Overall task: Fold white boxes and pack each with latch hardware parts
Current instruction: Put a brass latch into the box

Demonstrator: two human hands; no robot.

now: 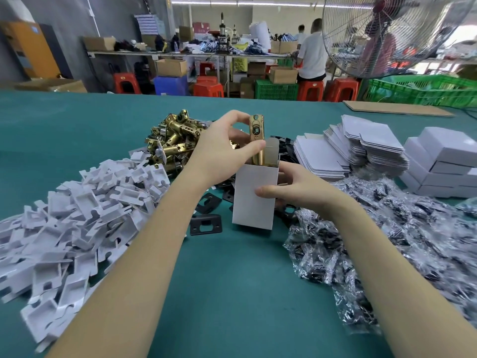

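Packing step: left hand [227, 140] pinches the brass latch [258, 140] in its fingers and feeds it into the open top of the white box [254, 196], which the right hand [291, 188] grips upright above the desk [232, 280]. Latch long axis runs near vertical, faceplate end up, lower end already inside. Next move, as I judge it: push straight down, keep clear of the raised flap, then release.

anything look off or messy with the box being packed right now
Nothing damaged. The brass latch, pinched by the left hand, stands only partly inside the white box that the right hand holds upright. A few black strike plates lie loose beside it.
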